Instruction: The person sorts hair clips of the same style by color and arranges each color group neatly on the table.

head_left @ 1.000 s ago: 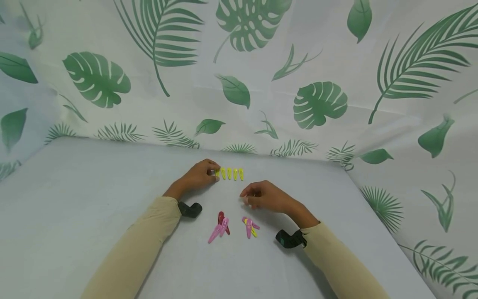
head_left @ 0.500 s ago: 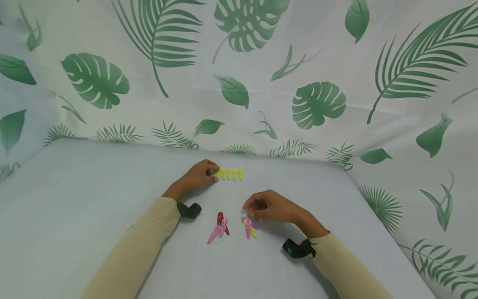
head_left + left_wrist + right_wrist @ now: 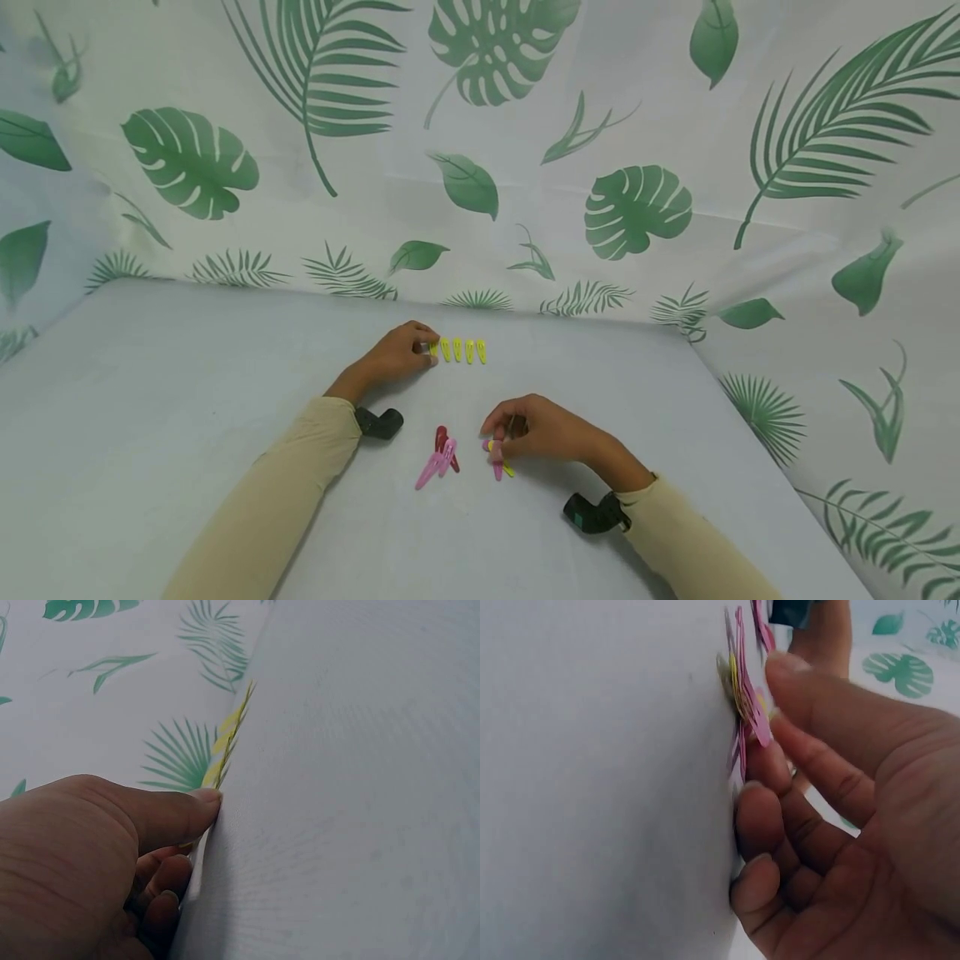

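Note:
In the head view, several yellow hair clips (image 3: 457, 349) lie in a row near the back of the table. My left hand (image 3: 397, 352) pinches the leftmost yellow hair clip (image 3: 433, 350), thumb at its near end and a finger at the far end. In the left wrist view the thumb (image 3: 191, 814) presses at the row's end. My right hand (image 3: 543, 432) is over a small pile of pink and yellow hair clips (image 3: 498, 473), partly hiding it. The right wrist view has the thumb and forefinger apart beside a pink hair clip (image 3: 755, 720), the other fingers bent at the table.
Left of that pile, a red hair clip (image 3: 441, 436) lies under pink hair clips (image 3: 429, 472). A white cloth (image 3: 187, 375) covers the table. Behind it hangs a leaf-print sheet (image 3: 360, 225). Both wrists wear dark cameras (image 3: 381, 423).
My right hand has drawn back toward me and come down over the pink and yellow pile. The left hand has stayed at the leftmost yellow hair clip.

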{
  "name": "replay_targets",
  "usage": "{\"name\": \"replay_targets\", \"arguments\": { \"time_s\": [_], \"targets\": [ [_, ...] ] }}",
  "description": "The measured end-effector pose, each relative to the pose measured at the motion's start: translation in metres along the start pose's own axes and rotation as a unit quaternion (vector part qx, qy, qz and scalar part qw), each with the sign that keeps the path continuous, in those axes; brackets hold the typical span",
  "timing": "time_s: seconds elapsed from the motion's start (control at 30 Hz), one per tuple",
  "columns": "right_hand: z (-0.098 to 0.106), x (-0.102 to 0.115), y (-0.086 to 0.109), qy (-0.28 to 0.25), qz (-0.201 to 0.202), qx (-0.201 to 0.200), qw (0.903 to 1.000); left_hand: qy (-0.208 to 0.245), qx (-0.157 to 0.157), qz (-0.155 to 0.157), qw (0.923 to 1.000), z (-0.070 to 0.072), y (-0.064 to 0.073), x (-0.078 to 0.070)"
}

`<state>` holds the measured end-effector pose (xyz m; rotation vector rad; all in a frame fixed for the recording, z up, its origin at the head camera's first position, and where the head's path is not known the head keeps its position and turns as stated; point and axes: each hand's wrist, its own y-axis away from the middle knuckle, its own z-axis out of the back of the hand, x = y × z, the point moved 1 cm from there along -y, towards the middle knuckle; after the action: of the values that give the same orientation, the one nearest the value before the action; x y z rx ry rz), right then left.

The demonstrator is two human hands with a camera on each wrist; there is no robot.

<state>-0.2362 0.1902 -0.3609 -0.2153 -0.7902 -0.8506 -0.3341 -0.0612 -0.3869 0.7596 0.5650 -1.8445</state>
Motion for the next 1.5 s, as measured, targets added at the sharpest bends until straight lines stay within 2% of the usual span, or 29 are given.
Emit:
{"name": "replay_targets", "arguments": {
  "time_s": [0.2, 0.4, 0.93, 1.3, 1.5],
  "targets": [
    [-0.0025, 0.0008, 0.0009, 0.015, 0.015, -0.002, 0.9998, 0.0, -0.001, -0.012, 0.9999, 0.0002, 0.0004, 0.0008],
    [-0.0018, 0.0013, 0.0022, 0.003, 0.024, 0.004, 0.9997, -0.001, -0.002, -0.013, 0.9999, -0.0004, -0.0018, 0.0027],
    [0.0005, 0.0076, 0.0045, -0.058, -0.019, -0.009, 0.9981, 0.003, -0.001, -0.006, 1.0, -0.001, -0.003, 0.0026],
    [0.0003, 0.0055, 0.0027, -0.038, -0.027, -0.03, 0.9985, 0.004, -0.004, -0.002, 1.0, -0.0003, -0.0011, 0.0012],
    [-0.0012, 0.0052, 0.0018, -0.054, -0.03, -0.023, 0.9978, 0.005, -0.006, 0.0, 1.0, -0.0008, -0.0007, 0.0018]
  ]
}}
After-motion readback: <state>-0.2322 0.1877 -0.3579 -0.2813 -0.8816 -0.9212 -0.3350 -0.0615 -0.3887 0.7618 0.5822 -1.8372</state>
